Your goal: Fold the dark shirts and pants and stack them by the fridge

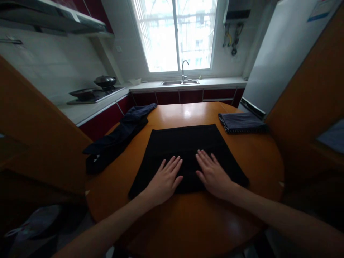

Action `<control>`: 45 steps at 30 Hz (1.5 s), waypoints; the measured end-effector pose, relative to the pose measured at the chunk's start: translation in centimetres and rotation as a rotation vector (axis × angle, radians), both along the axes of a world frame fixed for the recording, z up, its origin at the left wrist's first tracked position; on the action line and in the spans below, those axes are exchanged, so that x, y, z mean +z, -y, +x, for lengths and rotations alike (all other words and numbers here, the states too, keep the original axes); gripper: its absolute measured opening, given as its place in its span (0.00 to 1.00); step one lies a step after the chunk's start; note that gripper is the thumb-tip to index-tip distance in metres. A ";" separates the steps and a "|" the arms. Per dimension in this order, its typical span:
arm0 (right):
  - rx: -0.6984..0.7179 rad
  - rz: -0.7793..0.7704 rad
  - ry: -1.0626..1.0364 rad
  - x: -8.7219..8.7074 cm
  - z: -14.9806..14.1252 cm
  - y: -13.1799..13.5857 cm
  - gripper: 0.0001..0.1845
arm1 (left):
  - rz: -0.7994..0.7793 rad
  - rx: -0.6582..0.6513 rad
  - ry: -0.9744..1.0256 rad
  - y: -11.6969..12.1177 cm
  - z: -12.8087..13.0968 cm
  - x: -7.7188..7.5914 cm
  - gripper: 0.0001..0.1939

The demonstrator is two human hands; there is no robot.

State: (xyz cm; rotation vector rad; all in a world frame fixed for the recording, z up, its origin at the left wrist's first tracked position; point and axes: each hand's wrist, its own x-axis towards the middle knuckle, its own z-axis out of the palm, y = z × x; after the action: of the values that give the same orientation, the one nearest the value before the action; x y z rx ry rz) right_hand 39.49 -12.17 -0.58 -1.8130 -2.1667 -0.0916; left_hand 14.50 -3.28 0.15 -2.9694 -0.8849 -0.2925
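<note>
A piece of black cloth (182,141), folded into a near-rectangle, lies flat in the middle of the round wooden table (172,222). Its exact kind of garment I cannot make out. My left hand (165,179) rests palm down on its near left part, fingers stretched out and thumb apart. On the near right part lies my right hand (213,175), also flat with its fingers extended. Neither hand grips anything. Part of the cloth's near edge is hidden under my hands.
Dark crumpled clothes (120,132) lie along the table's left edge. At the far right is a folded grey cloth with a trimmed edge (243,122). Beyond the table are a sink (178,82), a stove with pans (106,81) and a fridge (287,50).
</note>
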 end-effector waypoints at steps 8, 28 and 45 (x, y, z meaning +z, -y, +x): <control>-0.004 -0.095 -0.003 -1.9 2.4 2.9 0.38 | 0.026 -0.037 -0.018 1.2 -1.8 -2.1 0.32; -0.203 0.254 -0.165 -3.2 10.6 7.2 0.31 | 0.010 0.540 0.438 4.0 -13.3 -2.1 0.27; 0.045 0.043 -0.117 -5.0 9.5 8.1 0.30 | -0.217 0.336 0.307 5.3 -13.6 -1.9 0.20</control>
State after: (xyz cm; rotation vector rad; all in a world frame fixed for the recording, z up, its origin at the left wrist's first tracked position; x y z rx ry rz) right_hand 49.02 -20.29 -5.62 -1.7016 -2.1061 -0.0214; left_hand 0.93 -8.61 -1.75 -2.9344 -1.5149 -0.6900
